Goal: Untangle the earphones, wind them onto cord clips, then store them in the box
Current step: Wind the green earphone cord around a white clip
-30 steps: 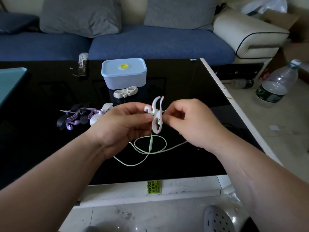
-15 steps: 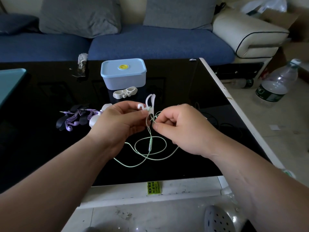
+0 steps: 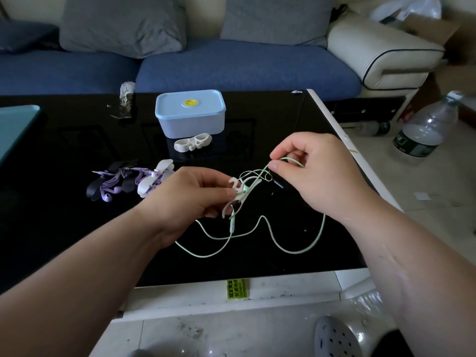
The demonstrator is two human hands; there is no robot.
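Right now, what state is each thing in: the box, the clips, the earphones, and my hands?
Blue box, lid on.
Spare cord clip, empty, lying before the box.
Held cord clip, gripped by left hand, little cable on it.
Green earphone cable, mostly loose, pinched by right hand.
Purple earphones, bundled on clips, lying on table.
Water bottle, upright, capped.

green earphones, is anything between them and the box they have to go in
Yes: the lid sits on the box, and a spare clip lies right in front of it. The earphones hang from the clip in the left hand; the right hand pinches them.
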